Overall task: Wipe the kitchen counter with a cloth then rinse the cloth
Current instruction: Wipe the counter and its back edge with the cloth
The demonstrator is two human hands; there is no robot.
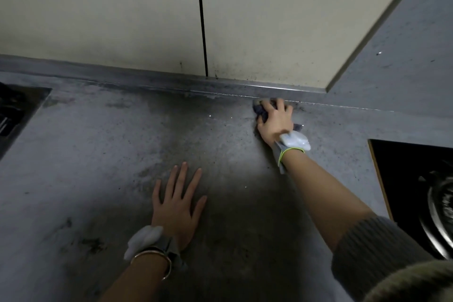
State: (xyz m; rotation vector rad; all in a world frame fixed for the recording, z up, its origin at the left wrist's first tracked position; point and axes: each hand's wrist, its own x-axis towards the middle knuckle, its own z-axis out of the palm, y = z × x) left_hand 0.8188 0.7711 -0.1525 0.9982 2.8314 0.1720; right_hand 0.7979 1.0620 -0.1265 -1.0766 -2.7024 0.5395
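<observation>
The grey kitchen counter (103, 154) fills the view, darker and stained in its middle. A small dark blue-grey cloth (260, 111) lies bunched at the counter's back edge, right of centre. My right hand (275, 121) lies on top of it with fingers spread and slightly curled over it, pressing it against the counter by the raised metal strip. Most of the cloth is hidden under that hand. My left hand (177, 203) rests flat on the counter nearer to me, fingers straight and spread, holding nothing.
A raised metal strip (147, 79) runs along the back below cream wall panels (98, 12). A sink's corner (14, 115) shows at the left edge. A black hob with a burner (421, 193) sits at the right.
</observation>
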